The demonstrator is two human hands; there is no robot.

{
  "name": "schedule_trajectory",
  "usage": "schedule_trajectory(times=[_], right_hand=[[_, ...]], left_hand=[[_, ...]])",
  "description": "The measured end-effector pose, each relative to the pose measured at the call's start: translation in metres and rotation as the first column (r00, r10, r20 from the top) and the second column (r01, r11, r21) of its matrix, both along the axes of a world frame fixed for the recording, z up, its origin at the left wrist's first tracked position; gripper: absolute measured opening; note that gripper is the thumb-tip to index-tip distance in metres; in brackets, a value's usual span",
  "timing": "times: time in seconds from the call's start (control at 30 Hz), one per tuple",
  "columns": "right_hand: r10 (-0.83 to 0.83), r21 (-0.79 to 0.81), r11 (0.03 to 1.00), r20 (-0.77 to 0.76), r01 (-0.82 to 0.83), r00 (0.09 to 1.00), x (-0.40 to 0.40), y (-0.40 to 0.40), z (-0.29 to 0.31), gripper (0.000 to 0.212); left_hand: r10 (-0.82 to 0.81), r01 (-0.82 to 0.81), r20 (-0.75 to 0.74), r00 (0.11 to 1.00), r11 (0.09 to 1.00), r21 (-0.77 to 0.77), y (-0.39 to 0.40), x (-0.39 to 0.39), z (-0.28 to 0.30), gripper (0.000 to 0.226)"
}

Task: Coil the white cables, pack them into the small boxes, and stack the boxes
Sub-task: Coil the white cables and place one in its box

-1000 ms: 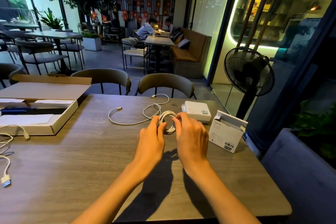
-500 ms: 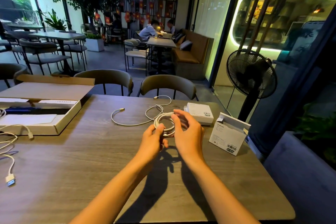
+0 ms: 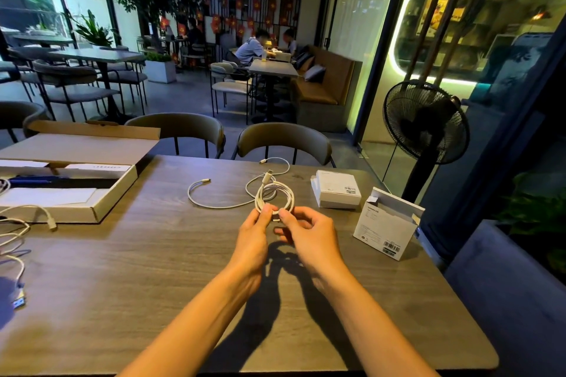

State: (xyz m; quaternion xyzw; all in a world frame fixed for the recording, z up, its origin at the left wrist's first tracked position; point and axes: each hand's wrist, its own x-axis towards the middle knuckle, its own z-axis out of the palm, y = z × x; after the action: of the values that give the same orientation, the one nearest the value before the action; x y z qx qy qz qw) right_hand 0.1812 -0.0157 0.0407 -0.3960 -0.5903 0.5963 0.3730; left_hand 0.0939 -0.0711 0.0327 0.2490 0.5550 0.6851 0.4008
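A white cable coil (image 3: 274, 196) stands upright above the wooden table (image 3: 153, 254), held at its bottom edge. My left hand (image 3: 252, 239) pinches the coil's lower left and my right hand (image 3: 309, 239) pinches its lower right. A second white cable (image 3: 214, 196) lies loose on the table behind the coil, its end trailing toward the far edge. A closed small white box (image 3: 337, 188) lies flat to the right. Nearer and further right, an open small white box (image 3: 387, 223) stands with its flap up.
A large flat cardboard box (image 3: 70, 180) lies open at the table's left. More white cables (image 3: 18, 239) with USB plugs trail over the left edge. Two chairs (image 3: 284, 141) stand behind the table, a standing fan (image 3: 425, 128) at the right.
Both hands pulled back from around the coil to its bottom edge, so the whole loop now shows upright above my fingers.
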Motion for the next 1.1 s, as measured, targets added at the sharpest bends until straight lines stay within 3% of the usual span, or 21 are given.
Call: schedule_trajectory(times=[0.07, 0.17, 0.33, 0.53, 0.63, 0.73, 0.9, 1.0, 1.1], right_hand=[[0.038, -0.159, 0.986, -0.119, -0.057, 0.992, -0.002, -0.002, 0.003, 0.018], [0.017, -0.183, 0.982, -0.155, -0.045, 0.988, 0.0, -0.001, 0.007, 0.019], [0.026, -0.036, 0.999, 0.037, -0.025, 0.999, 0.007, 0.008, 0.004, 0.013], [0.079, 0.109, 0.989, 0.208, -0.103, 0.975, 0.015, 0.02, 0.016, 0.011], [0.1, 0.158, 0.976, 0.283, -0.149, 0.954, 0.02, 0.025, 0.029, 0.013], [0.093, 0.196, 0.966, 0.335, -0.166, 0.937, 0.027, 0.03, 0.039, 0.017], [0.15, 0.205, 0.946, 0.414, -0.252, 0.898, 0.037, 0.03, 0.048, 0.019], [0.109, 0.268, 0.924, 0.5, -0.274, 0.859, 0.038, 0.031, 0.048, 0.021], [0.071, 0.322, 0.898, 0.566, -0.299, 0.822, 0.038, 0.031, 0.048, 0.021]], left_hand=[[0.02, -0.02, -0.007, 1.0, 1.0, 0.001, 0.001, -0.002, -0.005, 0.03], [0.003, -0.007, -0.109, 0.994, 0.999, -0.035, 0.003, -0.007, -0.015, 0.028], [-0.073, 0.064, -0.2, 0.977, 0.997, -0.052, -0.001, -0.01, -0.008, 0.024], [-0.065, 0.078, -0.413, 0.908, 0.997, 0.016, -0.001, -0.028, 0.007, 0.028], [-0.107, 0.134, -0.477, 0.872, 0.991, 0.022, -0.004, -0.029, 0.01, 0.039], [-0.156, 0.193, -0.462, 0.873, 0.981, 0.034, -0.007, -0.031, 0.011, 0.045], [-0.176, 0.226, -0.406, 0.897, 0.971, 0.077, -0.012, -0.036, 0.019, 0.03], [-0.253, 0.273, -0.333, 0.908, 0.962, 0.014, -0.013, -0.04, 0.024, 0.033], [-0.372, 0.361, -0.334, 0.866, 0.928, -0.096, -0.016, -0.044, 0.032, 0.032]])
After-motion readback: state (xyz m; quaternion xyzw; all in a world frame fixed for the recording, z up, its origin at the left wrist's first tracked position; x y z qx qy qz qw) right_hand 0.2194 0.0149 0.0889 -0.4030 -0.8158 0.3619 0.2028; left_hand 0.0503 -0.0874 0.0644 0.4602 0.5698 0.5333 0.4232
